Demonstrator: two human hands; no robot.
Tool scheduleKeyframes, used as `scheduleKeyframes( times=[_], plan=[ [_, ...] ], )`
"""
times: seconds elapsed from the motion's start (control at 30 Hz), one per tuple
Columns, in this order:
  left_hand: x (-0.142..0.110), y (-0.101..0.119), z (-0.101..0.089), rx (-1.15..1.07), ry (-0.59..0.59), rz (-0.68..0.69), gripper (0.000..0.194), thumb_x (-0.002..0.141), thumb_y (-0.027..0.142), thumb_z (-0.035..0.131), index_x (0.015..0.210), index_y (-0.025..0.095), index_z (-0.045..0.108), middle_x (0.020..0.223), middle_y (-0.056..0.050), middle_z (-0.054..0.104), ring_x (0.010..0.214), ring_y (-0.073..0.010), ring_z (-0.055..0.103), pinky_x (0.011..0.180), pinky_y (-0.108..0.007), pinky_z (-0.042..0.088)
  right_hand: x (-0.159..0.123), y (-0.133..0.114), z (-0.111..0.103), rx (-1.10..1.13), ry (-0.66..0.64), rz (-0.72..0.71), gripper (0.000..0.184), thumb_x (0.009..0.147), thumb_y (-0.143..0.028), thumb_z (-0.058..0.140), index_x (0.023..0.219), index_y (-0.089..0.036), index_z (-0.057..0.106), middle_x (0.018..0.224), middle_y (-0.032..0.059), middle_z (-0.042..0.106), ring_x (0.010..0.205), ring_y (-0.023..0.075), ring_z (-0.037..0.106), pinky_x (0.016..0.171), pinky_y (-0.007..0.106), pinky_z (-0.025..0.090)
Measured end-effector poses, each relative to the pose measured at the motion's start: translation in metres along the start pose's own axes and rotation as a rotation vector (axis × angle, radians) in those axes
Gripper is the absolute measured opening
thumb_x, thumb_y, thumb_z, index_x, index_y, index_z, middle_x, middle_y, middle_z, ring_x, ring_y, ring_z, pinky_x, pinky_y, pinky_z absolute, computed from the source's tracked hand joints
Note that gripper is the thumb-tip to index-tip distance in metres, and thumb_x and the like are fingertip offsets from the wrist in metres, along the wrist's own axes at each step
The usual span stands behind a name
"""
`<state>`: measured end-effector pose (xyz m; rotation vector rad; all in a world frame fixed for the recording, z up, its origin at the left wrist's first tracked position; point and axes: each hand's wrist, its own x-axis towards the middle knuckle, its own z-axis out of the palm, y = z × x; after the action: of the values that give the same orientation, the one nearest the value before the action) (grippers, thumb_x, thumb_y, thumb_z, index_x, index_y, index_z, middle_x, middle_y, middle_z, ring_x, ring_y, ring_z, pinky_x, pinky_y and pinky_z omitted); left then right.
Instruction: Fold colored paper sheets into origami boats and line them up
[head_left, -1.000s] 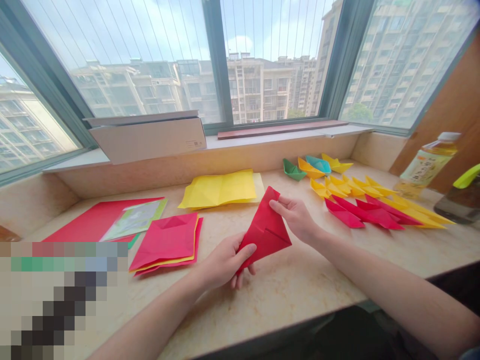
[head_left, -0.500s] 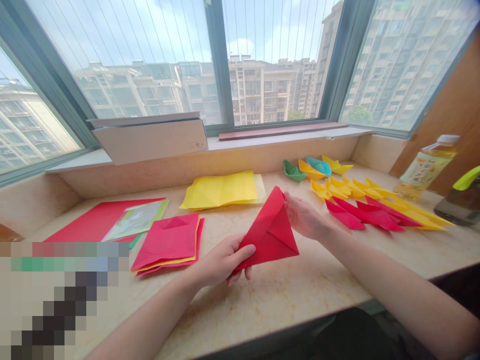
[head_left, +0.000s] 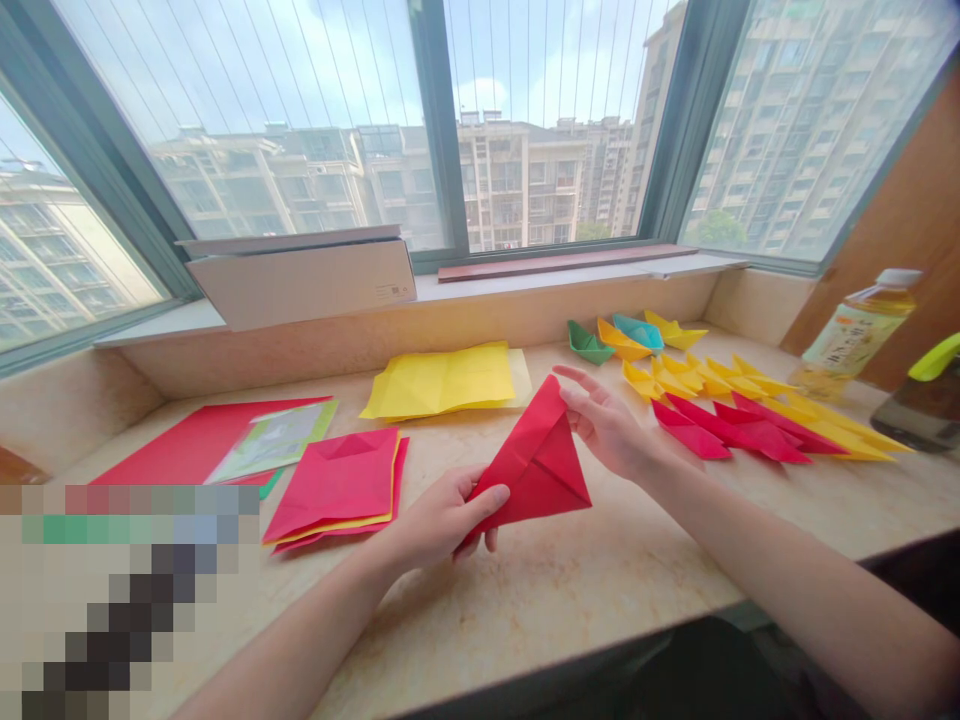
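Folded red paper [head_left: 538, 455] is above the counter [head_left: 540, 620], lower end clamped between thumb and fingers of the left hand [head_left: 450, 515]. The right hand [head_left: 606, 425], fingers part-open, is at its upper corner; grip not discernible.

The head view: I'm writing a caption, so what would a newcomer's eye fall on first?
Probably the folded red paper at the centre, gripped by the left hand, with the right hand at its upper corner. Next, the bright paper boats grouped on the counter at right, then the yellow sheets lying beyond the hands.
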<state>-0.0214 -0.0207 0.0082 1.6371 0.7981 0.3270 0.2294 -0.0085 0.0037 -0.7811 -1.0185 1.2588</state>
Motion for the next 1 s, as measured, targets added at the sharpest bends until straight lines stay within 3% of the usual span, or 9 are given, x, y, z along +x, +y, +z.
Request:
scheduleKeyframes(
  times=[0.17, 0.27, 0.37, 0.5, 0.83, 1.0],
  plan=[
    [0.001, 0.0, 0.001, 0.068, 0.053, 0.026, 0.042, 0.092, 0.055, 0.049, 0.108, 0.018, 0.058, 0.061, 0.001, 0.063, 0.036, -0.0071, 0.04, 0.035, -0.017, 0.024, 0.0, 0.002, 0.0, 0.005, 0.033, -0.105, 0.034, 0.077, -0.039, 0.076, 0.104, -0.03, 0.057, 0.075, -0.0053, 0.069, 0.063, 0.0139, 0.064, 0.063, 0.026, 0.049],
    [0.002, -0.001, 0.0, 0.225, 0.158, 0.105, 0.034, 0.093, 0.049, 0.048, 0.095, 0.018, 0.062, 0.06, 0.001, 0.062, 0.043, -0.0098, 0.046, 0.043, -0.02, 0.032, 0.002, 0.005, -0.003, -0.074, 0.049, -0.111, 0.028, 0.077, -0.042, 0.076, 0.091, -0.026, 0.058, 0.072, -0.0039, 0.069, 0.061, 0.0138, 0.063, 0.059, 0.026, 0.046],
    [0.004, -0.006, -0.003, 0.458, 0.308, 0.209, 0.028, 0.093, 0.042, 0.05, 0.084, 0.018, 0.062, 0.064, -0.002, 0.063, 0.056, -0.0144, 0.055, 0.055, -0.023, 0.038, 0.004, 0.005, -0.005, -0.154, 0.037, -0.097, 0.029, 0.076, -0.044, 0.076, 0.091, -0.024, 0.062, 0.076, -0.0005, 0.071, 0.065, 0.0158, 0.065, 0.059, 0.028, 0.047],
    [0.006, -0.015, -0.007, 0.64, 0.411, 0.292, 0.023, 0.094, 0.037, 0.05, 0.091, 0.02, 0.065, 0.076, -0.005, 0.069, 0.064, -0.0181, 0.059, 0.06, -0.026, 0.037, 0.004, 0.005, -0.007, -0.181, 0.007, -0.136, 0.028, 0.079, -0.043, 0.074, 0.099, -0.025, 0.067, 0.087, 0.0021, 0.073, 0.074, 0.018, 0.067, 0.06, 0.029, 0.049],
    [0.006, -0.012, -0.007, 0.754, 0.381, 0.256, 0.026, 0.098, 0.035, 0.04, 0.097, 0.018, 0.06, 0.085, -0.006, 0.07, 0.07, -0.0189, 0.06, 0.064, -0.028, 0.039, 0.004, 0.011, -0.01, -0.212, -0.092, -0.193, 0.037, 0.081, -0.041, 0.073, 0.116, -0.03, 0.071, 0.102, 0.0042, 0.074, 0.084, 0.0196, 0.064, 0.068, 0.032, 0.051],
    [0.008, -0.015, -0.007, 0.787, 0.365, 0.262, 0.025, 0.098, 0.035, 0.04, 0.093, 0.018, 0.059, 0.084, -0.005, 0.069, 0.069, -0.0182, 0.059, 0.062, -0.028, 0.038, 0.002, 0.009, -0.006, -0.188, -0.101, -0.178, 0.024, 0.083, -0.04, 0.072, 0.102, -0.027, 0.077, 0.094, 0.0042, 0.075, 0.08, 0.0185, 0.063, 0.07, 0.032, 0.049]
  ],
)
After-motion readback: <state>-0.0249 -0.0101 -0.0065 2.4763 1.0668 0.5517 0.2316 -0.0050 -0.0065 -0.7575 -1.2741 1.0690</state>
